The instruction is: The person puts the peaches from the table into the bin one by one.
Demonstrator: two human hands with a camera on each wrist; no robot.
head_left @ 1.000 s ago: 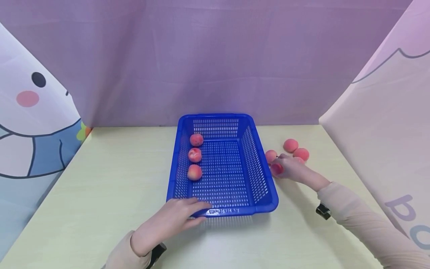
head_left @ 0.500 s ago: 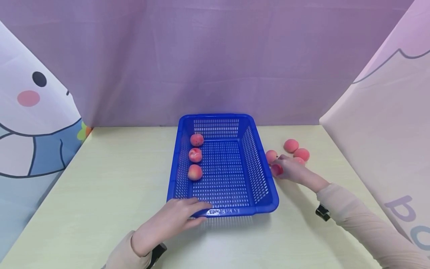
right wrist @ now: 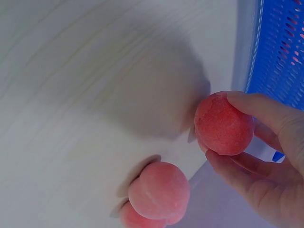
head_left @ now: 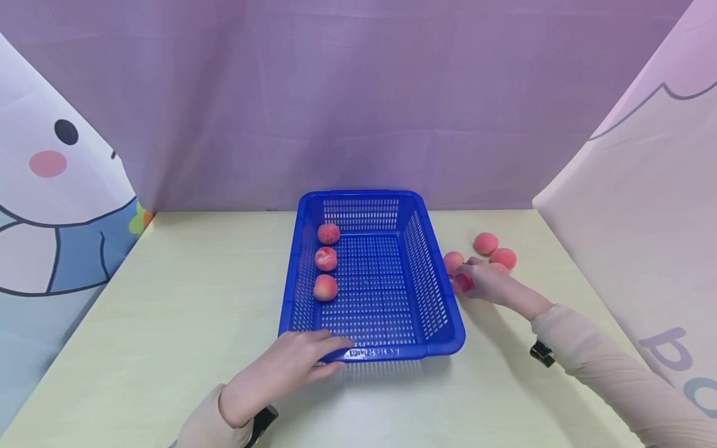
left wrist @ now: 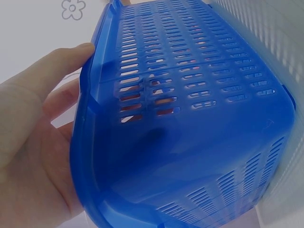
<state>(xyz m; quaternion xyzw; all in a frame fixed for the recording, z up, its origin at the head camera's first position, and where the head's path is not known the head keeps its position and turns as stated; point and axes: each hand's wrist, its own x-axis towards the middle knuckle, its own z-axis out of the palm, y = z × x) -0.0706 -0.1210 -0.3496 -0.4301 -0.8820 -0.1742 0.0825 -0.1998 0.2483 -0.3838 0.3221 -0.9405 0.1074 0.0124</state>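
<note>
A blue plastic basket (head_left: 366, 354) with slotted walls stands on the table, three peaches lined up along its left inside wall; the nearest peach (head_left: 325, 288) is yellowish pink. My left hand (head_left: 299, 356) grips the basket's near rim at the left corner, thumb on one side and fingers on the other, as the left wrist view shows. Just right of the basket, my right hand (head_left: 488, 281) pinches a deep red peach (right wrist: 224, 123) between thumb and fingers. Close beyond it lies a paler peach (head_left: 453, 262) against the basket's right side.
Several more peaches cluster right of the right hand, among them a back one (head_left: 485, 243) and a right one (head_left: 503, 257). The pale table (head_left: 213, 298) meets a purple cloth backdrop (head_left: 358, 106). Printed cloth panels (head_left: 644, 205) border both sides.
</note>
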